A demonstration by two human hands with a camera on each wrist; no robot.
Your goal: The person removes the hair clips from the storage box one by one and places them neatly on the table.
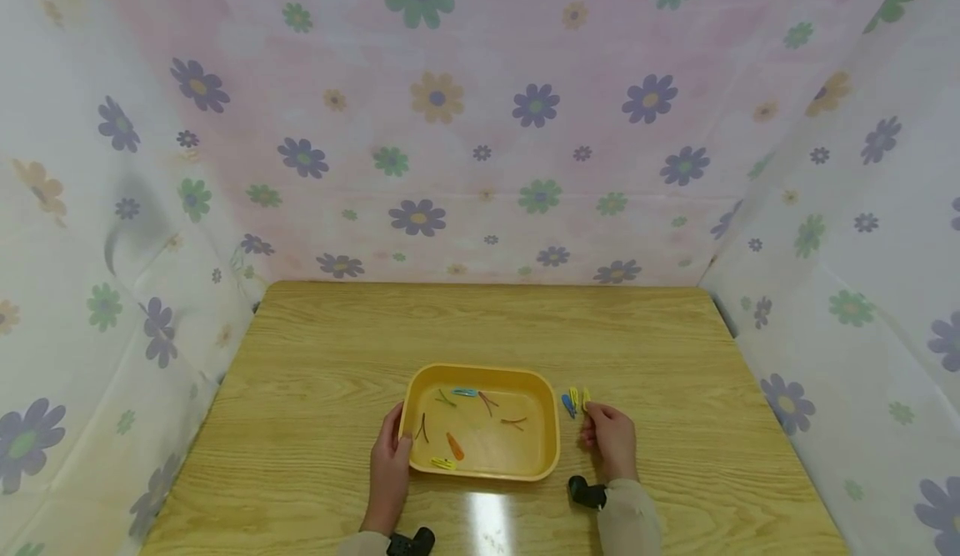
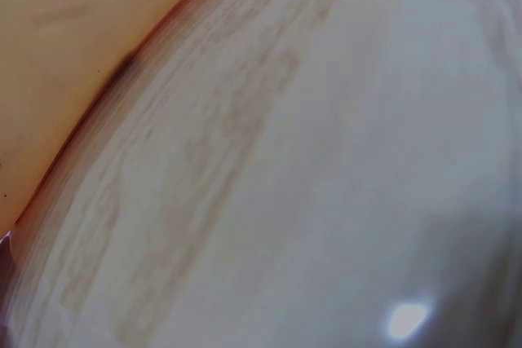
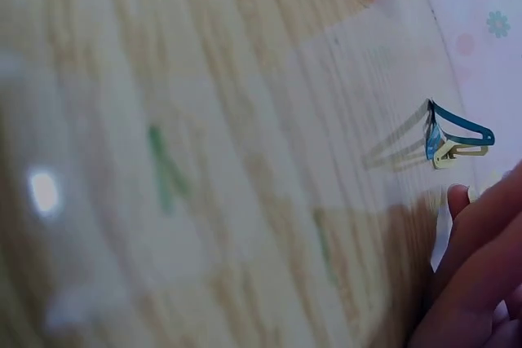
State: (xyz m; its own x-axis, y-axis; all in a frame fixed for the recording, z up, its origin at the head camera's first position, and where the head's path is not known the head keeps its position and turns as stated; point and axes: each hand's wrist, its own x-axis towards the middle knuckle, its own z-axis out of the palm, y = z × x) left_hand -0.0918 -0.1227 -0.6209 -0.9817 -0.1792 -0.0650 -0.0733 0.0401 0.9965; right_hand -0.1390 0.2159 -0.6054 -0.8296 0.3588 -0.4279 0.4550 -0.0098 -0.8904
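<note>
A shallow yellow plastic tray (image 1: 495, 477) stands on the wooden table. My left hand (image 1: 390, 468) grips its left side, thumb over the rim and fingers against the outer wall. To the right of the tray, my right hand (image 1: 611, 439) pinches a yellow snap hair clip (image 1: 587, 396) at the fingertips. Just left of that clip are a second yellow hair clip (image 1: 573, 398) and a blue hair clip (image 1: 568, 406), both open. The right wrist view shows the blue clip (image 3: 465, 126) standing on the table in front of my fingers (image 3: 481, 250).
Inside the tray lie a light blue clip (image 1: 465, 393), an orange clip (image 1: 455, 447), a yellow clip (image 1: 443, 463) and several splayed hairpins, one reddish hairpin (image 1: 488, 404) among them. Flowered cloth (image 1: 480, 164) encloses the table (image 1: 315, 331) at the back and sides.
</note>
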